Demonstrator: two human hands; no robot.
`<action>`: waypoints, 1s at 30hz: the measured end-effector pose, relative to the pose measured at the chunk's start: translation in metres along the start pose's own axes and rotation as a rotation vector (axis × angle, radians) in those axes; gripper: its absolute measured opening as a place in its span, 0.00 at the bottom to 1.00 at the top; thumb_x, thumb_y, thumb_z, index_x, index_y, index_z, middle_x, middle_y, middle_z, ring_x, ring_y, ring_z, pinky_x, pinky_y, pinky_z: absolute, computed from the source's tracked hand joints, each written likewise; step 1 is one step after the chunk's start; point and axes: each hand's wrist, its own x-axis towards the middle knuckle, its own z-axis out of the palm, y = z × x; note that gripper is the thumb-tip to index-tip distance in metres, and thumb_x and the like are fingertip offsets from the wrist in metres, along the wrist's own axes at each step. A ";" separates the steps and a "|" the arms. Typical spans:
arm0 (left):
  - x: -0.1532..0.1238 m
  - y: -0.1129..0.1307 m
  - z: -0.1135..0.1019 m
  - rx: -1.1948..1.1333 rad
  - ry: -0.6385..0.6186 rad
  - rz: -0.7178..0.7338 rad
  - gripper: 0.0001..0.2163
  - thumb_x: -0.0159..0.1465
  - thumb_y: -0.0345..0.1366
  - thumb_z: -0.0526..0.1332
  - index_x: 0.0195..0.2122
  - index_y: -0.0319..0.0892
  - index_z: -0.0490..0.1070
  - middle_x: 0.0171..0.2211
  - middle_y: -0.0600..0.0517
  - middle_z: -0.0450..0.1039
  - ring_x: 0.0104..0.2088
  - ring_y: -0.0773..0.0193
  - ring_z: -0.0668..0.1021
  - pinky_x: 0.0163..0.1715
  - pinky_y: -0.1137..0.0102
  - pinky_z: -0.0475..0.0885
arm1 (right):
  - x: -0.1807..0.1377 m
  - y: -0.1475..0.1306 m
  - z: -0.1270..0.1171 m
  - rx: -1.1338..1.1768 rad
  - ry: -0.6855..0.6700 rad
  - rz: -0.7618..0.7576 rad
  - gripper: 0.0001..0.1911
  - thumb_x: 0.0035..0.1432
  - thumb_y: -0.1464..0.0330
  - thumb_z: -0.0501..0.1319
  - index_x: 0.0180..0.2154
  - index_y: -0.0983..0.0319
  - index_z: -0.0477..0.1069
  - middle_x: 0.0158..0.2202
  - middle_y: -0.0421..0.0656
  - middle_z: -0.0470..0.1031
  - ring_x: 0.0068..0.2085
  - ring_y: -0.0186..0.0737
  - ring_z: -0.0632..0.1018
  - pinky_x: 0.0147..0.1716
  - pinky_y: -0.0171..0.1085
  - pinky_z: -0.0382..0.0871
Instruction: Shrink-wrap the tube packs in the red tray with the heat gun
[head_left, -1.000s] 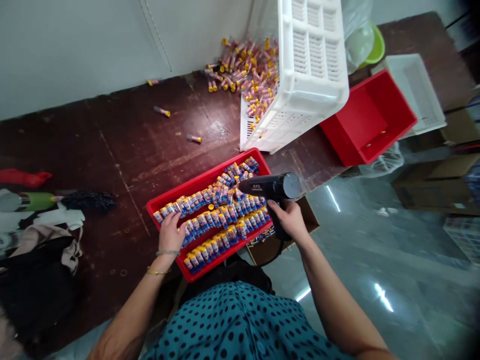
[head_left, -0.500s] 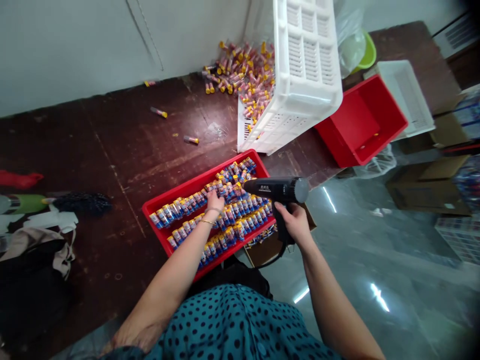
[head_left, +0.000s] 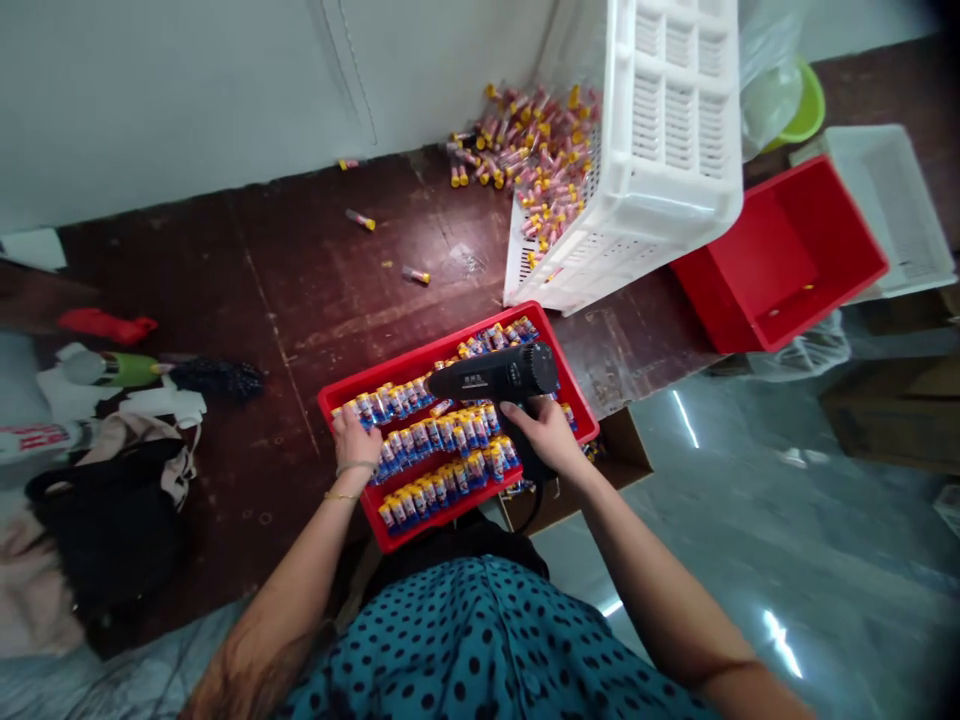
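One white crate (head_left: pixel 667 150) lies tipped on the tabletop (head_left: pixel 300 290), spilling loose yellow-capped tubes (head_left: pixel 525 150). One empty red bin (head_left: pixel 787 250) sits beside it. One red tray (head_left: pixel 555 340) in front of me holds three rows of blue-labelled tubes (head_left: pixel 442 435). My right hand (head_left: pixel 544 435) is closed around one black heat gun (head_left: pixel 495 375) above the tray. My left hand (head_left: pixel 356 440), fingers bent, rests on the tubes at the tray's left end.

Tubes (head_left: pixel 442 440) in tray (head_left: pixel 352 385) (basket (head_left: pixel 660 200) behind)

black heat gun (head_left: pixel 495 375) level over red tray (head_left: pixel 352 385), rows of blue-labelled tubes (head_left: pixel 442 435)
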 end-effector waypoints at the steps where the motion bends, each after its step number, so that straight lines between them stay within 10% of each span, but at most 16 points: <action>1: 0.001 0.007 0.009 -0.025 -0.027 -0.047 0.37 0.56 0.30 0.60 0.66 0.28 0.50 0.62 0.29 0.56 0.62 0.41 0.66 0.60 0.52 0.64 | 0.001 -0.001 0.001 0.019 -0.019 -0.007 0.22 0.57 0.52 0.62 0.34 0.67 0.77 0.31 0.45 0.78 0.30 0.40 0.74 0.28 0.33 0.64; 9: -0.035 0.069 0.074 -0.144 -0.173 0.195 0.30 0.57 0.23 0.55 0.64 0.32 0.59 0.62 0.33 0.61 0.63 0.46 0.66 0.63 0.55 0.62 | 0.008 -0.004 -0.003 -0.009 0.147 0.028 0.24 0.54 0.50 0.65 0.36 0.67 0.77 0.31 0.47 0.79 0.30 0.42 0.75 0.26 0.34 0.65; 13: -0.048 0.024 0.050 -0.092 -0.099 0.197 0.25 0.60 0.27 0.54 0.60 0.33 0.64 0.59 0.35 0.64 0.62 0.47 0.67 0.64 0.53 0.61 | 0.002 -0.008 0.000 -0.010 -0.046 0.046 0.23 0.55 0.51 0.64 0.35 0.66 0.77 0.31 0.46 0.79 0.30 0.42 0.76 0.27 0.35 0.66; 19: -0.038 -0.053 -0.004 -0.114 0.039 0.090 0.25 0.62 0.33 0.56 0.61 0.36 0.62 0.59 0.37 0.62 0.61 0.49 0.68 0.64 0.56 0.62 | 0.000 -0.005 0.003 -0.162 0.050 0.025 0.24 0.55 0.50 0.63 0.31 0.67 0.76 0.25 0.45 0.76 0.27 0.41 0.73 0.24 0.35 0.63; 30: 0.008 -0.007 0.024 -0.253 -0.001 -0.140 0.36 0.56 0.26 0.57 0.67 0.28 0.50 0.65 0.30 0.54 0.68 0.44 0.57 0.67 0.53 0.54 | 0.006 -0.013 0.020 -0.160 0.071 -0.067 0.23 0.58 0.52 0.61 0.36 0.67 0.79 0.31 0.46 0.79 0.32 0.44 0.76 0.29 0.35 0.65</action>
